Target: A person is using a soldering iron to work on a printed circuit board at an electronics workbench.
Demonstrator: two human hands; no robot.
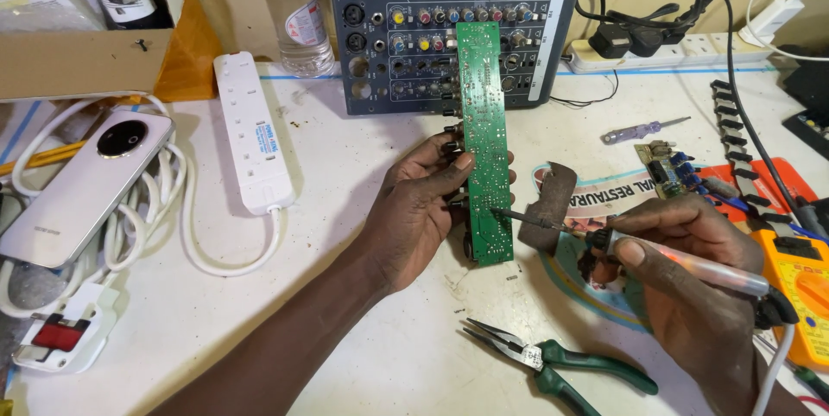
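My left hand [419, 209] grips a long green circuit board [484, 122] by its lower left edge and holds it upright, solder side toward me. In my right hand [691, 252] is a soldering iron [682, 262] with a clear handle. Its metal tip touches the lower part of the board, just right of my left thumb. Black knobs stick out from the board's left edge under my fingers.
An audio mixer [432, 2] leans at the back behind the board. Green-handled pliers [561, 364] lie near the front. A white power strip [250, 131], a phone [82, 183], a plastic bottle [294, 10], a small screwdriver [643, 129], a yellow multimeter [799, 295] and a small circuit board [669, 166] lie around.
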